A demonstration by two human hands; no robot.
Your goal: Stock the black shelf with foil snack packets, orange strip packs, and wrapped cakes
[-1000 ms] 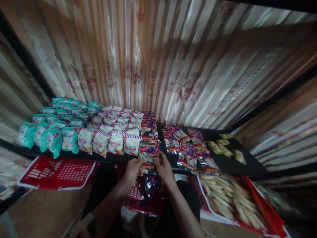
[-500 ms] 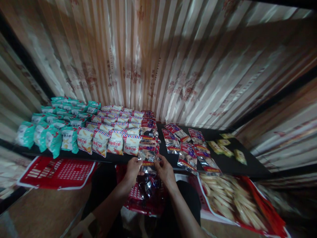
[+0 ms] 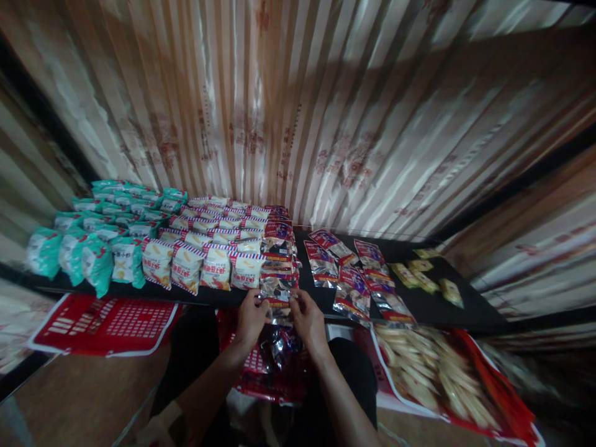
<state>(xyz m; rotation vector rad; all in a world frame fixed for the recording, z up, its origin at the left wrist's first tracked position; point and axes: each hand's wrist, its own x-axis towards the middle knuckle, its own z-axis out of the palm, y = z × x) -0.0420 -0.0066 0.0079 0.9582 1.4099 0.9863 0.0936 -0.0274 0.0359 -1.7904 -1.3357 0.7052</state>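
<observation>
Between both hands is a dark red and silver snack packet (image 3: 279,297), upright at the front of a column of like packets (image 3: 278,239). My left hand (image 3: 252,316) pinches its left edge; my right hand (image 3: 307,315) pinches its right edge. Just left of it stand rows of white and red snack bags (image 3: 216,267) with striped tops. More of the dark red packets (image 3: 352,292) lie loosely on the black shelf (image 3: 433,310) to the right. Below my hands, a red basket (image 3: 267,391) holds shiny dark packets.
Teal snack bags (image 3: 97,264) fill the shelf's left end. Small yellow packets (image 3: 451,293) lie at its right. Under the shelf are an upright red basket (image 3: 105,323) and a red-lined container with pale, long snack packs (image 3: 414,366). A striped curtain (image 3: 261,124) hangs behind.
My hands and the packet have shifted slightly up toward the column. The view has moved a little; the other bags lie as before.
</observation>
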